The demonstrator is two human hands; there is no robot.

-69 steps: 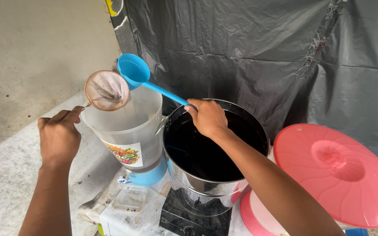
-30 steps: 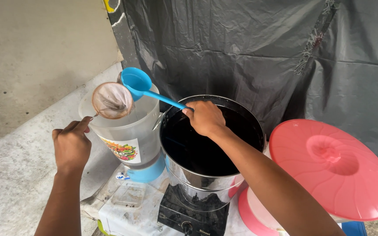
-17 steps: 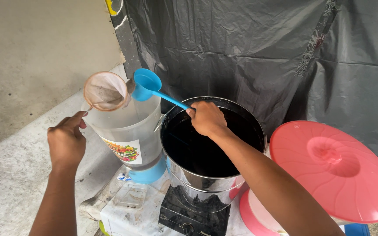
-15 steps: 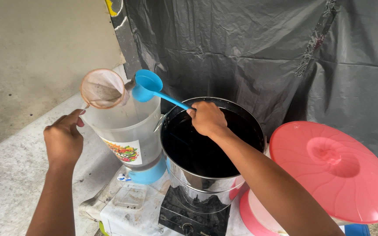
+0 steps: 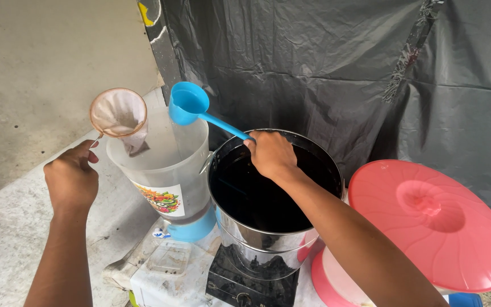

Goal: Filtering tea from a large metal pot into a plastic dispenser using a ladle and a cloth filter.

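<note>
**Ladle poised over the jug**

A person's right hand (image 5: 271, 153) gripped a blue ladle (image 5: 200, 111) by its handle, the bowl raised over a clear jug (image 5: 169, 165) and its long axis slanting up and left from a steel pot (image 5: 274, 199) of dark liquid. The left hand (image 5: 72, 176) pinched the wire of a cloth strainer (image 5: 119, 112) at the jug's rim. Straining looked under way; pouring next would call for the strainer beneath the bowl.

makeshift outdoor drink-prep spot, prob a street stall, black plastic sheeting (image 5: 325, 62) backdrop, bare concrete floor (image 5: 35, 74), steel pot (image 5: 274, 227) w/ dark liquid on small stove (image 5: 245, 281)
</note>
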